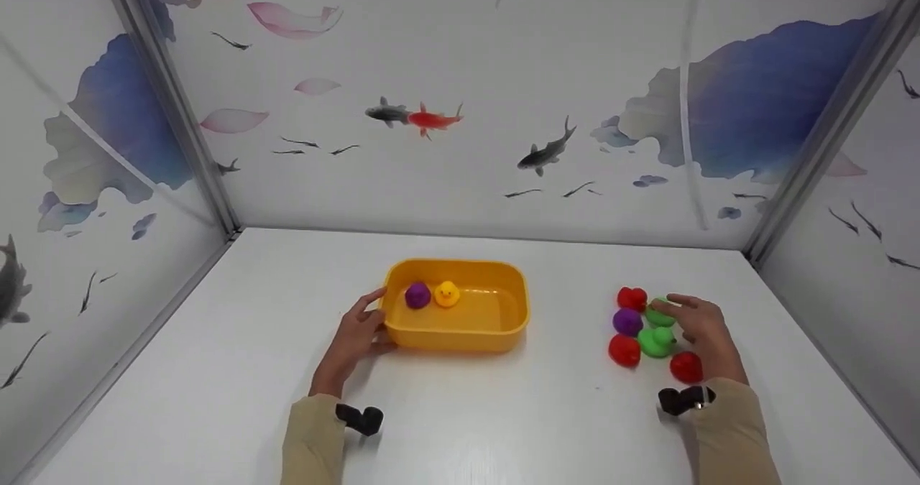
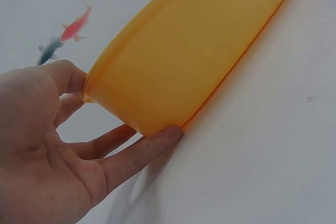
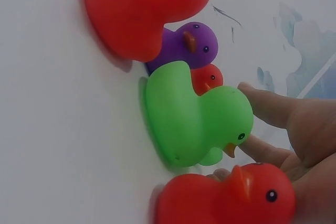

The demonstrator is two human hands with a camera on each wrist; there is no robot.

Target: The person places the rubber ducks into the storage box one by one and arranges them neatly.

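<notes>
My left hand [image 1: 357, 338] rests against the near-left corner of the yellow plastic tub [image 1: 460, 339]; the left wrist view shows the fingers [image 2: 137, 152] straight and spread along its wall, thumb at the rim, steadying rather than gripping. My right hand [image 1: 701, 330] lies among the loose rubber ducks on the white counter [image 1: 503, 413], fingers relaxed and extended. The fingertips [image 3: 265, 103] touch the near green rubber duck [image 1: 655, 341]; I see no closed pinch on it.

Around that hand, near to far: a red rubber duck [image 1: 686, 366] by the palm, another red duck [image 1: 624, 350], the green one, a purple duck [image 1: 627, 321], a second green duck [image 1: 659, 315] partly under my fingers, and a far red duck [image 1: 632, 297].

Further out, the tub already holds a purple duck [image 1: 417, 294] and a yellow duck [image 1: 447, 294], side by side at its far-left end.

Assessment: two ducks are binned, six remain outside. I judge the work roughly a quarter complete, with the near green duck next in hand.
</notes>
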